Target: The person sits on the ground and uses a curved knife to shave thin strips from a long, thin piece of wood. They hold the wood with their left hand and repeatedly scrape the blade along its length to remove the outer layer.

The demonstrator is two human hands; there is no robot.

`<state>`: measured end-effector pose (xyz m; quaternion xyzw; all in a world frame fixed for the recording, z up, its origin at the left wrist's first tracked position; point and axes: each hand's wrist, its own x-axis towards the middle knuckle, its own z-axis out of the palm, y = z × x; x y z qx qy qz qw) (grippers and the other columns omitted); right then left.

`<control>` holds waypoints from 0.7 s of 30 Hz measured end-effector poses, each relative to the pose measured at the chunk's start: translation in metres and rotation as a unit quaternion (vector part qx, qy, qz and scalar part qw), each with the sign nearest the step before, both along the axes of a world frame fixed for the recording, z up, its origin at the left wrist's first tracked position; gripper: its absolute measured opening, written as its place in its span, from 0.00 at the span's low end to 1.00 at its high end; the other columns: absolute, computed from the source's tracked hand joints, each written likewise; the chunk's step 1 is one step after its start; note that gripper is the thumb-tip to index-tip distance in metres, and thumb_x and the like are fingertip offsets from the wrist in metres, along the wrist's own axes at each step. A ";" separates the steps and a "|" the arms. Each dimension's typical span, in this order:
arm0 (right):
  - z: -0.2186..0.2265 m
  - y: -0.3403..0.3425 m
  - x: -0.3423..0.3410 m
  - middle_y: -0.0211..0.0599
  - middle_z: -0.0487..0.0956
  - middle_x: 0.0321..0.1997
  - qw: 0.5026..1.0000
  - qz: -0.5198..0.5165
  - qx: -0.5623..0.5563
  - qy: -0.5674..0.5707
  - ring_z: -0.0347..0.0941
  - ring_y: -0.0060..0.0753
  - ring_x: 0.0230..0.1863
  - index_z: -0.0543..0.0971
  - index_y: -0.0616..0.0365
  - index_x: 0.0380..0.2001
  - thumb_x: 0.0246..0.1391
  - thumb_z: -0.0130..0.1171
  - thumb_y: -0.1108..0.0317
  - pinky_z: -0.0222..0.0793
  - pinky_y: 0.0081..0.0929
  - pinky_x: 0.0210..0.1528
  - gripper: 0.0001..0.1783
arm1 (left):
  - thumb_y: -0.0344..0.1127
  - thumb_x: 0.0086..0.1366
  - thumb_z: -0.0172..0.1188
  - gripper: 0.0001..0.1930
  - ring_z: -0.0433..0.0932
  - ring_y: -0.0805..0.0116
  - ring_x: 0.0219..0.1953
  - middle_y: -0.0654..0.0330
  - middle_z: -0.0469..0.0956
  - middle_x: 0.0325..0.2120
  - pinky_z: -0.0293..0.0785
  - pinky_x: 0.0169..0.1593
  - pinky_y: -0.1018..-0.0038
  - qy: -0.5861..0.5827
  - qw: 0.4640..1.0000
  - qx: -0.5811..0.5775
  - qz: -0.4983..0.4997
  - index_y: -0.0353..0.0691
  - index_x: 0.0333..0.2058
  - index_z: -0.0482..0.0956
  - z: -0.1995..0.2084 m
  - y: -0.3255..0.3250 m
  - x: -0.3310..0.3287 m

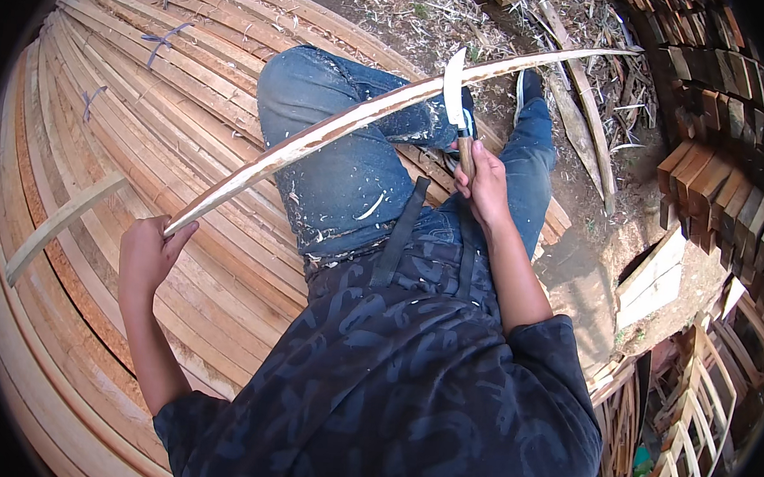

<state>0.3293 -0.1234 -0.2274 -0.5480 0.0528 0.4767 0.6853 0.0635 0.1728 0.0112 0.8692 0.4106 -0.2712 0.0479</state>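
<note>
My left hand [149, 250] is closed round the near end of a long wooden strip [318, 133], thumb along its edge. The strip slants up to the right across my thighs, pale on its cut face with brown bark-like streaks, its far end beyond my right foot. In my right hand [486, 182] is the wooden handle of a knife [455, 90] with a broad, curved blade. The blade points away from me and overlaps the strip in view; whether it touches the wood I cannot tell. Curled shavings lie on my jeans [333, 183].
I sit on a wide stack of long wooden slats [188, 113], tied in places with dark strips [160, 41]. A short wooden piece [59, 223] lies on it at left. Shavings [413, 22] litter the ground ahead. Stacked cut timber [722, 189] rises at right, near a slatted wooden frame [695, 415].
</note>
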 end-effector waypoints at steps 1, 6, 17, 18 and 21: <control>0.003 0.001 0.004 0.24 0.62 0.13 0.998 -0.052 0.020 0.025 0.53 0.14 0.12 0.73 0.60 0.41 0.66 0.39 0.49 0.51 0.13 0.15 0.24 | 0.52 0.56 0.63 0.27 0.65 0.48 0.14 0.45 0.64 0.10 0.64 0.23 0.62 0.004 1.000 -0.004 0.007 0.30 0.14 0.71 0.002 -0.001 0.000; 0.000 -0.006 0.027 0.26 0.63 0.13 0.995 0.018 -0.051 -0.081 0.54 0.14 0.12 0.72 0.59 0.41 0.66 0.41 0.51 0.53 0.15 0.16 0.20 | 0.51 0.57 0.63 0.28 0.60 0.51 0.14 0.47 0.60 0.09 0.61 0.22 0.63 0.017 0.999 -0.029 0.032 0.29 0.15 0.70 0.009 -0.001 0.001; 0.014 -0.016 0.038 0.23 0.63 0.14 0.988 0.150 0.022 -0.016 0.55 0.13 0.12 0.73 0.61 0.40 0.66 0.43 0.56 0.50 0.14 0.13 0.18 | 0.48 0.57 0.64 0.25 0.55 0.58 0.14 0.50 0.57 0.10 0.58 0.21 0.66 0.034 0.998 -0.009 0.049 0.28 0.18 0.70 0.036 -0.005 0.016; 0.009 -0.019 0.053 0.23 0.63 0.14 0.984 0.159 0.004 -0.082 0.55 0.13 0.12 0.73 0.61 0.40 0.66 0.43 0.56 0.50 0.14 0.13 0.18 | 0.48 0.57 0.64 0.25 0.55 0.58 0.14 0.50 0.56 0.10 0.58 0.21 0.66 0.027 0.999 -0.007 0.045 0.28 0.18 0.70 0.034 -0.006 0.014; 0.001 -0.016 0.057 0.24 0.64 0.14 0.998 0.011 0.003 -0.063 0.55 0.13 0.11 0.73 0.61 0.38 0.66 0.42 0.55 0.50 0.13 0.13 0.19 | 0.48 0.58 0.64 0.25 0.55 0.59 0.15 0.51 0.56 0.10 0.59 0.21 0.66 0.048 0.996 -0.008 0.079 0.29 0.18 0.70 0.047 -0.008 0.027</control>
